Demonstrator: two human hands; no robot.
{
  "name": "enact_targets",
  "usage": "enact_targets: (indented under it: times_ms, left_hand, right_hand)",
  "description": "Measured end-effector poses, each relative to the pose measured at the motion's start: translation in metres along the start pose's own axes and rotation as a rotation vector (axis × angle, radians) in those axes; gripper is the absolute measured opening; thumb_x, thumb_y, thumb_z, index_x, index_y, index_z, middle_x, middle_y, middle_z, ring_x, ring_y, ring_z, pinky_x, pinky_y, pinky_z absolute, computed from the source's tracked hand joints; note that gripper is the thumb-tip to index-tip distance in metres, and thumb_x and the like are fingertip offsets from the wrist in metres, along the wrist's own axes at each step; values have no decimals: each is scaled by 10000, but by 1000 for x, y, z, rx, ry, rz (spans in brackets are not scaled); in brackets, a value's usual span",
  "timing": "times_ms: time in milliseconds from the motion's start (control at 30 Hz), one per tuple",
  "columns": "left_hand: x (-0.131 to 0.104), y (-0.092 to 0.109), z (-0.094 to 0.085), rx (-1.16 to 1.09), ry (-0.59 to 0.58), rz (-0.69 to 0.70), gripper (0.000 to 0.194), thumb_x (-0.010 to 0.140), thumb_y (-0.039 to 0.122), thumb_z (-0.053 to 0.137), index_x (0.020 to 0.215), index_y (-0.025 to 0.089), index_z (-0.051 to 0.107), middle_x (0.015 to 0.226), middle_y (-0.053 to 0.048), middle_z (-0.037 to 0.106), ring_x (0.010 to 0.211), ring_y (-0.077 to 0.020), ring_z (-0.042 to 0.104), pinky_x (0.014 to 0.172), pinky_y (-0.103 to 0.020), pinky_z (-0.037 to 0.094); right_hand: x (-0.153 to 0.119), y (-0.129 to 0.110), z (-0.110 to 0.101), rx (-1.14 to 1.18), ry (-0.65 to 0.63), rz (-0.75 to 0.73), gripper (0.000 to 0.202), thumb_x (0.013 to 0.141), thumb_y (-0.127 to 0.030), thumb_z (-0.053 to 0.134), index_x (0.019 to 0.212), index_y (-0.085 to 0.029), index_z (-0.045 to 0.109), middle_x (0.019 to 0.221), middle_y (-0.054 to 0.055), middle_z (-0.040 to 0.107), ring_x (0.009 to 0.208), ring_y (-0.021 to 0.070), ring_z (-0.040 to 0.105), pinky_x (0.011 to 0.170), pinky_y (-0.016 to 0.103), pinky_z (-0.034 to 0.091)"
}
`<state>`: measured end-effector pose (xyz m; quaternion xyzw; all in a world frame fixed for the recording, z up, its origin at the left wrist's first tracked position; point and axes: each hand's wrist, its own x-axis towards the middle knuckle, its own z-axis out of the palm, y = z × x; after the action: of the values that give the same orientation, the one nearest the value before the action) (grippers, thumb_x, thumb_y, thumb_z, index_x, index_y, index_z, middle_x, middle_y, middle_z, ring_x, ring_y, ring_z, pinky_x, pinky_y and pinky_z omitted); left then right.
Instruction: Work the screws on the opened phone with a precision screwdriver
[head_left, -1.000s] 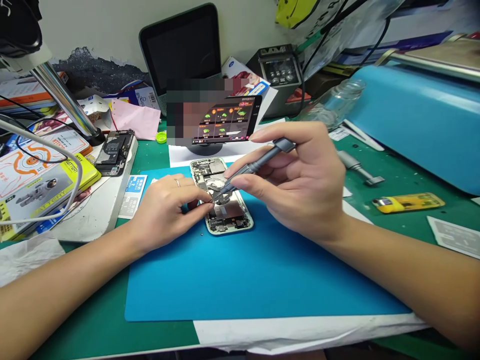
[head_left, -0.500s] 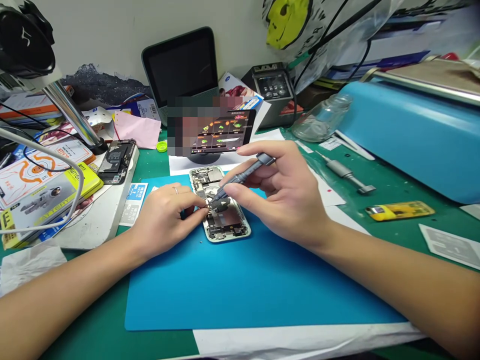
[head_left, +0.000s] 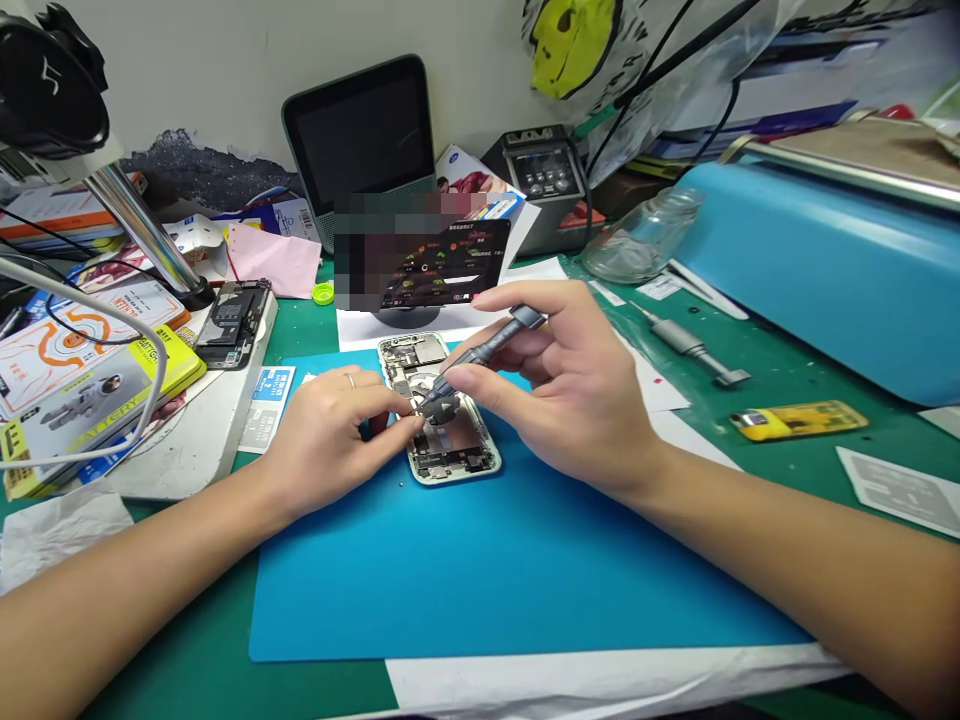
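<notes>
An opened phone with bare inner parts lies on the blue mat, tilted a little to the left at its far end. My right hand grips a grey precision screwdriver, slanted down to the left, with its tip end at the middle of the phone. Thumb and index finger of my left hand are pinched together at the phone's left edge, close to that tip. Whatever is between them is too small to make out. A tiny speck, perhaps a screw, lies on the mat beside the phone.
Behind the phone stands a small lit screen on a stand. Rightward lie another screwdriver, a yellow tool and a glass jar. Boxes and another opened phone crowd the left, beneath a lamp-like post.
Both hands and the screwdriver stay almost where they were, with only a slight shift of the left fingertips. The picture on the small screen has become darker.
</notes>
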<state>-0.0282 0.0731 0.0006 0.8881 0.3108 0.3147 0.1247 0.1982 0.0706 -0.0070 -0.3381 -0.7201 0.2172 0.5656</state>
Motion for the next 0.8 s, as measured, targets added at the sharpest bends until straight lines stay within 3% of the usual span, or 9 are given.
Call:
enact_targets:
  times_ms: [167,400,633,800]
  left_hand:
    - [3,5,-2,-22,-6,-18,233,1050,282,610,872,196,734,682,6,642,640,-149,561,645,-289,391]
    - [5,8,-7,-57,-44,-42,444,1093,271,462,670,202,580,608,13,533,588,-150,498,634,-310,379]
    - [6,7,-6,-74,-43,-68,442,1093,283,434,715,195,646,623,9,548,602,-151,521,636,-310,385]
    - [5,8,-5,-72,-17,-100,314,1045,224,517,763,188,648,670,12,598,624,-147,533,638,-302,374]
  right_hand:
    - [0,-1,0,10,2,9,419,867,-235,830,1212,-276,596,1145,26,686,789,151,752,677,267,678]
    - [2,-3,-2,106,-15,49,369,910,-192,780,1206,-303,589,943,-18,712,810,153,767,718,269,692]
    - [3,0,-4,129,-19,88,360,917,-238,786,1209,-326,596,1023,-7,733,826,152,770,736,280,705]
    - [2,-4,-4,113,-43,68,372,952,-228,738,1271,-330,576,893,-31,740,771,141,753,687,265,689]
